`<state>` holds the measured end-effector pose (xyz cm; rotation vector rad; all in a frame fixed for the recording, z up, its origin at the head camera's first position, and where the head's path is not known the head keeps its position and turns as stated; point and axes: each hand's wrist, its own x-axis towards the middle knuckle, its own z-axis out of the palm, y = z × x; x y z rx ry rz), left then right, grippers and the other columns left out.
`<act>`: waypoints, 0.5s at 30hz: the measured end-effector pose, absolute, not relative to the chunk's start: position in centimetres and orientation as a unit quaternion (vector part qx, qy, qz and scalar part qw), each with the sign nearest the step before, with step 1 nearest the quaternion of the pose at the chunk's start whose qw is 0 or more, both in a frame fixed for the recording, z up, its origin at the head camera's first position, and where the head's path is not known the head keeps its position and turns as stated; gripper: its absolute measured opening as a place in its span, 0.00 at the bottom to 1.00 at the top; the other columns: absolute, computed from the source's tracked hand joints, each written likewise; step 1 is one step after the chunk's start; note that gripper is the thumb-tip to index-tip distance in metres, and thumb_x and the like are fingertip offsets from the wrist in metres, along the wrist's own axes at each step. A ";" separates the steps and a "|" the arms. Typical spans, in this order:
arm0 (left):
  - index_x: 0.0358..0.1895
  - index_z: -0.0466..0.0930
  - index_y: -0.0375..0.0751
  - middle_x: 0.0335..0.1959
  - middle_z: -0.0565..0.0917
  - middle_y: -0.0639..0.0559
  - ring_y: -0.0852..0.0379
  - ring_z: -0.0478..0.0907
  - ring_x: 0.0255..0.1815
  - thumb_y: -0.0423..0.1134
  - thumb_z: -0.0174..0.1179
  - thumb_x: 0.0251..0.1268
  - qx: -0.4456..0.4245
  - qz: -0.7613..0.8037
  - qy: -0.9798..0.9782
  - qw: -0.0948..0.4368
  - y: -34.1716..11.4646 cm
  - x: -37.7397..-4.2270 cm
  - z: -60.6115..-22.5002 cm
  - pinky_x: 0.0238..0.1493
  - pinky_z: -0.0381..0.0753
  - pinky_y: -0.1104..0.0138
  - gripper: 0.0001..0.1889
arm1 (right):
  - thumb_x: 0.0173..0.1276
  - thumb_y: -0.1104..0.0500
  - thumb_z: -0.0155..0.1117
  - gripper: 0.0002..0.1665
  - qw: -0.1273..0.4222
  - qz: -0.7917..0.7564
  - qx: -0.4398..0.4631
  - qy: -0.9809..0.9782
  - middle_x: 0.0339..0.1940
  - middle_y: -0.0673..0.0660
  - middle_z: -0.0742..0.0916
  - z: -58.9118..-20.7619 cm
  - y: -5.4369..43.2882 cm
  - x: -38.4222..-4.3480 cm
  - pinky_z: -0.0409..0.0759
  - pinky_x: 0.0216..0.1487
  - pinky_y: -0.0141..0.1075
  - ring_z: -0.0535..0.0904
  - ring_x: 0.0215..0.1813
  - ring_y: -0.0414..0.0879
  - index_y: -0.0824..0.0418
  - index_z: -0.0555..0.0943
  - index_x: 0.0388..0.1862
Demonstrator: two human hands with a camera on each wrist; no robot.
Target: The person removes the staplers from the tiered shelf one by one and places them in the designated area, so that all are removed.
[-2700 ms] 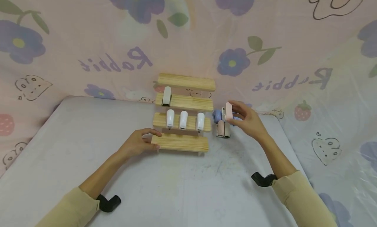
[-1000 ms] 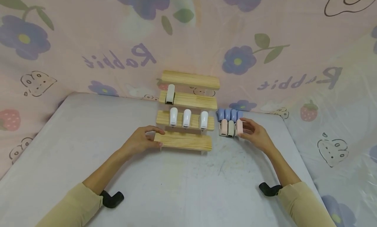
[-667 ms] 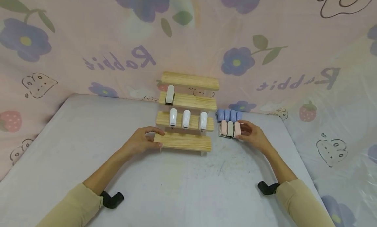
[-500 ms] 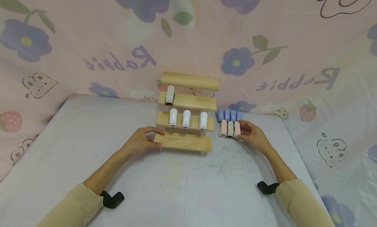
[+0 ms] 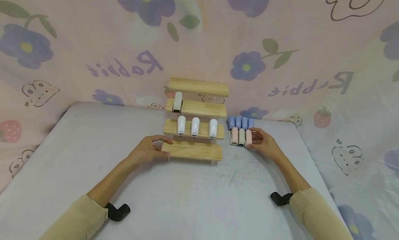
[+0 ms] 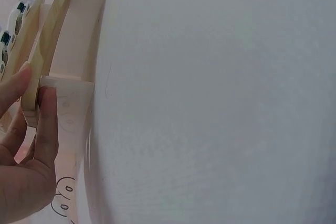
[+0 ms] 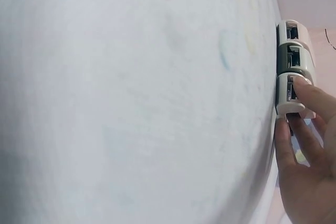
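Observation:
My left hand (image 5: 149,149) pinches the left end of the lowest board of a stepped wooden display rack (image 5: 193,151), thumb and fingers on either side of the board in the left wrist view. On the table to the rack's right, my right hand (image 5: 265,143) holds a pink stapler (image 5: 248,138) at the right end of a short front row. Beside it stand a grey-beige stapler (image 5: 241,136) and another pink stapler (image 5: 235,135). The right wrist view shows my thumb (image 7: 310,95) against the held stapler's front. Several blue staplers (image 5: 238,122) line up behind.
Three white staplers (image 5: 195,126) stand on the rack's second board from the bottom, with a wider gap before the right one. One grey-white stapler (image 5: 177,102) is at the left of the board above. A patterned curtain (image 5: 199,42) hangs behind the white-covered table (image 5: 124,198).
The pink stapler in my right hand was lifted over the group; it came down to the grey-beige stapler's right and slid close against it. The left hand keeps its grip on the rack.

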<state>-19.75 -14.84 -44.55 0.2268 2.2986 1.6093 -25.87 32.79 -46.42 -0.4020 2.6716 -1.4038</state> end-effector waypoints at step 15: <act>0.55 0.82 0.44 0.63 0.77 0.42 0.53 0.82 0.35 0.38 0.76 0.52 0.081 0.569 0.801 0.168 -14.9 -19.8 -44.6 0.40 0.77 0.60 0.25 | 0.62 0.64 0.74 0.41 0.023 -0.454 -0.142 0.879 0.65 0.71 0.77 -45.6 33.1 -25.7 0.77 0.54 0.28 0.77 0.61 0.66 0.68 0.67 0.72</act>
